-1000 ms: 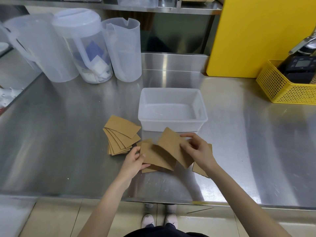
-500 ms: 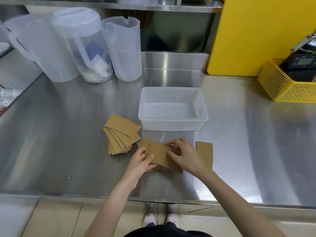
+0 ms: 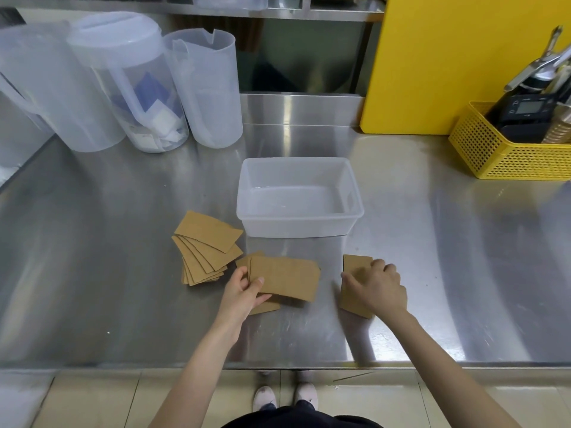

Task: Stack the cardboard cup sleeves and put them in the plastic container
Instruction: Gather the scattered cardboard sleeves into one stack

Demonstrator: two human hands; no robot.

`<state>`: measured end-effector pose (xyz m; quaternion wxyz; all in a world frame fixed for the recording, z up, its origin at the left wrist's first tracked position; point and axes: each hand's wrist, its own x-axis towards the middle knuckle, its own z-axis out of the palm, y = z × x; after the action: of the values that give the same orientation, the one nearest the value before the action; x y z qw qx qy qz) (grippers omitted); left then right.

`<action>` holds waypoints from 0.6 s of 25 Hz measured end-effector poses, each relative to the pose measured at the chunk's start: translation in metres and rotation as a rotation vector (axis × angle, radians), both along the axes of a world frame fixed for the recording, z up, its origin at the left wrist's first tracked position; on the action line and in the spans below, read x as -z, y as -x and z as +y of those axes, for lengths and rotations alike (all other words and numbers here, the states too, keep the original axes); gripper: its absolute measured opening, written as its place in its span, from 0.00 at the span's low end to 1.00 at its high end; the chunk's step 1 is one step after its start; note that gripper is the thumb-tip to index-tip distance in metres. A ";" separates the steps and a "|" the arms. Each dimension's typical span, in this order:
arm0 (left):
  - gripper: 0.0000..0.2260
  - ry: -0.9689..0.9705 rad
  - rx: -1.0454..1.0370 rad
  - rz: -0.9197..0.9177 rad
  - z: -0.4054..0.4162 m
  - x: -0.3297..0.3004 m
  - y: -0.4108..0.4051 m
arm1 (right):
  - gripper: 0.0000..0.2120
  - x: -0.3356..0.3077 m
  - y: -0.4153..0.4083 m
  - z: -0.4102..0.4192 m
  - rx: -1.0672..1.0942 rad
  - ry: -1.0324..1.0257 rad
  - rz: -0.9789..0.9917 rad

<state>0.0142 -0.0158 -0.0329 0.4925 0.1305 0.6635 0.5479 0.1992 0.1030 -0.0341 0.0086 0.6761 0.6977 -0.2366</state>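
My left hand [image 3: 244, 291] grips a cup-sleeve stack [image 3: 284, 281] at frame centre; my right hand [image 3: 378, 287] presses, uncurled, on a lone sleeve [image 3: 355, 267].

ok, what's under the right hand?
A single flat brown cardboard cup sleeve lies on the steel counter under the right hand. Its far and near ends show; the middle is covered, so any second sleeve beneath can't be ruled out.

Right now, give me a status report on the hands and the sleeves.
Left hand gripping small sleeve stack. Right hand on single sleeve, grip unclear. Fanned pile untouched. Plastic container empty, path clear.
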 end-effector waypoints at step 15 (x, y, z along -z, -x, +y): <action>0.12 0.038 -0.004 0.014 0.002 -0.006 -0.003 | 0.25 0.014 0.004 -0.003 0.008 0.081 0.184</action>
<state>0.0172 -0.0135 -0.0267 0.4890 0.1235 0.6775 0.5354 0.1955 0.1003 -0.0482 -0.0292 0.6535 0.6826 -0.3258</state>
